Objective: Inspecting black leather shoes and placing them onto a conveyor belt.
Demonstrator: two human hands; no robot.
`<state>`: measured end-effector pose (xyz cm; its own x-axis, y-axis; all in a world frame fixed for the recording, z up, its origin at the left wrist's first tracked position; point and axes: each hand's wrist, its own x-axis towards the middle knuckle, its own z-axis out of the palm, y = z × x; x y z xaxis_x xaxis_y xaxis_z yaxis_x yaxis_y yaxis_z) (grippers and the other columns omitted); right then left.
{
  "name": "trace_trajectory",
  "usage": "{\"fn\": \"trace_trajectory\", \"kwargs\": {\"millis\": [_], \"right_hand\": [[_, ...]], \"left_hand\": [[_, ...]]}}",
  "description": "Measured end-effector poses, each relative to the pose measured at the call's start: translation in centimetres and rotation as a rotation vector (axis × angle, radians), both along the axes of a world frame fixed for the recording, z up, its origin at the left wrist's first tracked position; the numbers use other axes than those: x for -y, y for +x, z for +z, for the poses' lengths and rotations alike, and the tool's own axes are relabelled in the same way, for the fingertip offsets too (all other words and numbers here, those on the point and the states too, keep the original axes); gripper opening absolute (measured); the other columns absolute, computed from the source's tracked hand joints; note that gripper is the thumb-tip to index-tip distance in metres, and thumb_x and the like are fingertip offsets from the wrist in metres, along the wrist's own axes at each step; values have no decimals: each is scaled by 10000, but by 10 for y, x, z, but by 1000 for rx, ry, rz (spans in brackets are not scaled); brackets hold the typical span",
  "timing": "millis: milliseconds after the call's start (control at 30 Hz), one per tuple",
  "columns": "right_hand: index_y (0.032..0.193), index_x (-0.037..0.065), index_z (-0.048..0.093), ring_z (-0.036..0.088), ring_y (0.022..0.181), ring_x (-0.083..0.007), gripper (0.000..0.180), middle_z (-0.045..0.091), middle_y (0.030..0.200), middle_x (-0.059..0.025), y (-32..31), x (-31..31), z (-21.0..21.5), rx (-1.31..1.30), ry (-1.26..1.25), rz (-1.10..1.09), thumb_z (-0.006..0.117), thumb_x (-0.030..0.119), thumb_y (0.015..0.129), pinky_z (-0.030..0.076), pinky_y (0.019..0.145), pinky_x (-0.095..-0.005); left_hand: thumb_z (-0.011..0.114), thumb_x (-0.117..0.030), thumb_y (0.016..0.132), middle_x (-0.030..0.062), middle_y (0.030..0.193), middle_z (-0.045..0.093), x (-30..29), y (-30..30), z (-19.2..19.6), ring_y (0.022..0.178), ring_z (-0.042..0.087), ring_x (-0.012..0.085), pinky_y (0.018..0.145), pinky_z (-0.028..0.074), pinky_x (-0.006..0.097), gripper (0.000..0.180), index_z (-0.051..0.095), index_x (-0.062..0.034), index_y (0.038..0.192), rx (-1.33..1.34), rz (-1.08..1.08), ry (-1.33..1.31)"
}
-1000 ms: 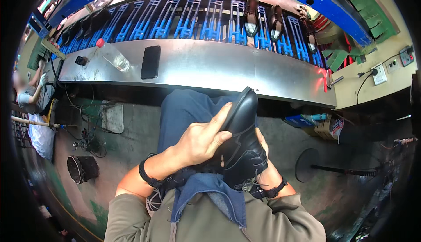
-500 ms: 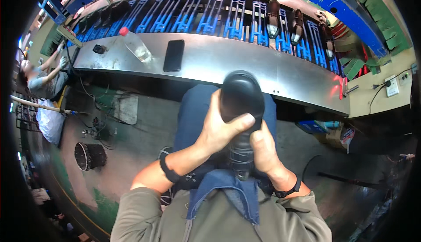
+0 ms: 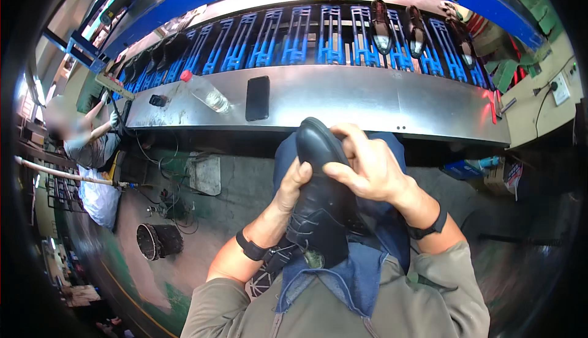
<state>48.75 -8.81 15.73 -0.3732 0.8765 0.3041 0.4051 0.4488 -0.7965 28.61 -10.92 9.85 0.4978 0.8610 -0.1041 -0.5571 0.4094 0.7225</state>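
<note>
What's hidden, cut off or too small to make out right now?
All in the head view:
Left hand: most fingers hidden behind the black shoe.
Its underside: hidden by the shoe itself.
Dark shoes at the left end of the blue rack: dim, overlapping, too small to count.
Blue beam: top cut off by the upper edge.

Steel bench (image 3: pixel 343 96) bears, ahead-left of the left hand (image 3: pixel 289 185): phone (image 3: pixel 258 98) nearest, then bottle (image 3: pixel 209 97), then black object (image 3: pixel 158 100). Ahead-right of the right hand (image 3: pixel 375 168), at bench end: red tool (image 3: pixel 493 108). Floor (image 3: pixel 236 231), left of the hands: bucket (image 3: pixel 160 242).
</note>
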Motion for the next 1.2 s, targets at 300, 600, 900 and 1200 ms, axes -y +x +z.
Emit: {"fn": "trace_trajectory", "kwargs": {"millis": [300, 600, 900, 1200], "right_hand": [[1263, -49, 473, 668, 581, -385, 577, 653, 704, -218, 2, 1, 8, 31, 172, 67, 670, 388, 942, 528, 550, -437], [1185, -51, 568, 644, 543, -347, 316, 625, 653, -180, 5, -1, 20, -174, 307, 159, 632, 151, 950, 492, 505, -419], [1150, -53, 579, 638, 576, -258, 247, 602, 691, -133, 8, 0, 20, -463, -15, 315, 552, 131, 987, 484, 569, -368], [943, -43, 558, 564, 418, -249, 151, 482, 505, -61, 2, 14, 37, -117, 507, 172, 654, 54, 879, 425, 411, -362]], "left_hand": [[467, -457, 1046, 202, 1422, 439, -7, 11, 53, 1307, 451, 280, 1125, 324, 394, 734, 233, 21, 1552, -755, 290, 597], [509, -400, 1023, 159, 1323, 486, 3, 19, 75, 1215, 466, 220, 1075, 361, 381, 676, 282, 1, 1518, -771, 294, 660], [544, -427, 980, 137, 1260, 503, 10, 20, 74, 1162, 479, 205, 1055, 369, 372, 699, 311, -3, 1484, -609, 283, 557], [536, -528, 955, 165, 1211, 526, 13, 22, 71, 1088, 599, 257, 982, 491, 412, 775, 287, -21, 1486, -636, 271, 587]]}}
